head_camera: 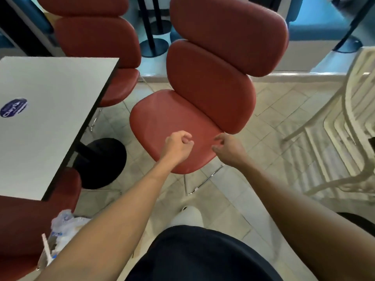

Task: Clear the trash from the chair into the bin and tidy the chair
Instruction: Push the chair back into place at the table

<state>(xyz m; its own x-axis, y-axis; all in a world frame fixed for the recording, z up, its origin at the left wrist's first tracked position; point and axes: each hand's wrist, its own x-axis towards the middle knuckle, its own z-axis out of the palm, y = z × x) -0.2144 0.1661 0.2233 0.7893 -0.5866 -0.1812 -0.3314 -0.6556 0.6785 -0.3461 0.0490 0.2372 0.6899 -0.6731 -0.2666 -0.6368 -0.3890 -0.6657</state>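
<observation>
Both hands are hovering over the front of the red chair (172,118) seat. Left hand (178,146) is curling into a loose fist, nothing visible in it. Right hand (228,148) is hanging with fingers half-spread and bent, holding nothing. Seat surface is showing bare red upholstery. Crumpled plastic bag (63,224) with trash is sitting low at bottom left, beside another red seat (26,224); can't tell if it's lining a bin. White table (52,110) is standing left of the chair.
</observation>
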